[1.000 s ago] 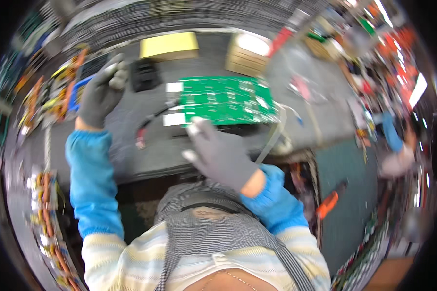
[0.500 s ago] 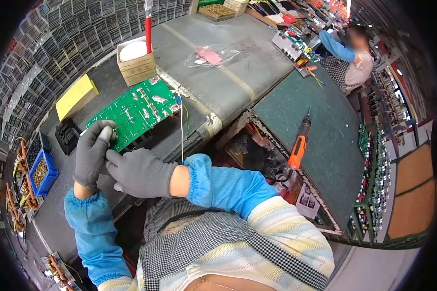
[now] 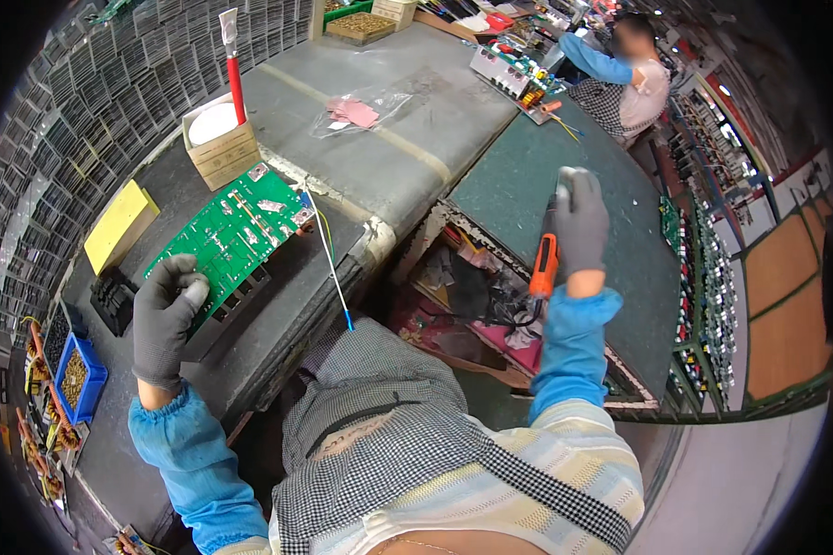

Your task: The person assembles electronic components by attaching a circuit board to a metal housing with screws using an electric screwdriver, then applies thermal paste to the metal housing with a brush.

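Note:
My left hand (image 3: 168,319), in a grey glove, pinches the near left edge of a green circuit board (image 3: 227,231). The board is tilted, solder side up, with dark parts below it and a white wire (image 3: 329,250) hanging from its right end. Over on the green mat, my gloved right hand (image 3: 581,222) is closed at the dark front of an orange electric screwdriver (image 3: 544,266). The hand hides the screwdriver's tip and part of its body. Left of the board are a yellow block (image 3: 120,227) and a black plastic part (image 3: 114,301).
A cardboard box (image 3: 222,148) with a red-handled brush (image 3: 235,79) stands behind the board. A blue bin (image 3: 80,377) of small brass-coloured parts sits at left. Pink pieces (image 3: 352,113) lie on clear plastic. A co-worker (image 3: 639,88) sits at the far right.
My right hand has left the board beside my left hand and swung right to the electric screwdriver. My left hand keeps hold of the board. The whole view has shifted slightly.

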Motion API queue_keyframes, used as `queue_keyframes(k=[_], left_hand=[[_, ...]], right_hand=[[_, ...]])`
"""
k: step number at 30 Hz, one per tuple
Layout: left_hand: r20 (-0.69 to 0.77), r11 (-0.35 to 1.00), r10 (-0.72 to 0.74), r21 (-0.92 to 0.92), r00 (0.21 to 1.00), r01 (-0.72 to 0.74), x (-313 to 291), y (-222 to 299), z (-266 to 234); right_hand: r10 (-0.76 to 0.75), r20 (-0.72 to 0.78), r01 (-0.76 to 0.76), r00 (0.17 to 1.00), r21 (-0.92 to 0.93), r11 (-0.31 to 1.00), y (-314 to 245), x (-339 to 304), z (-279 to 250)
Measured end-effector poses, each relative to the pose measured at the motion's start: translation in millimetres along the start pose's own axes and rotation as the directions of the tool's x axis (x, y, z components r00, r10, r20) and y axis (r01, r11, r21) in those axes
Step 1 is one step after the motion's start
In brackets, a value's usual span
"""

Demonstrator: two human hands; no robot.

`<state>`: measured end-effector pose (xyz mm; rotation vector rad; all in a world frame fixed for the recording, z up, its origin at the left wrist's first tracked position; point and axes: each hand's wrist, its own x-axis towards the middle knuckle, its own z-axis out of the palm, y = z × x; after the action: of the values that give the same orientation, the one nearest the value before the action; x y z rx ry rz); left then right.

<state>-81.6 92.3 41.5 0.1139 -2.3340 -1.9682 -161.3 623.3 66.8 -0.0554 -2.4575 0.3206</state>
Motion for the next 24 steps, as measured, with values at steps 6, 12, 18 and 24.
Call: queue_keyframes(k=[6,12,18,24], left_hand=[[-0.013,1.000,0.001,0.023,1.000,0.000,1,2,0],[-0.017,0.970,0.062,0.236,0.998,-0.057,-4,0,-1],[0.086,0.974,0.128,0.179,0.988,-0.142,1,-5,-1],[0.031,0.988,0.063,0.140,0.998,-0.066,-3,0,0]], right_hand=[[-0.163,0.391,0.329,0.906,-0.407,0.852,106,-29,23],[-0.430,0.525,0.574,0.735,-0.142,0.807,92,-7,46],[-0.546,0.488,0.591,0.681,0.074,0.803,106,-11,47],[-0.020,0.116,-0.072,0.993,0.735,0.674,59,5,74]])
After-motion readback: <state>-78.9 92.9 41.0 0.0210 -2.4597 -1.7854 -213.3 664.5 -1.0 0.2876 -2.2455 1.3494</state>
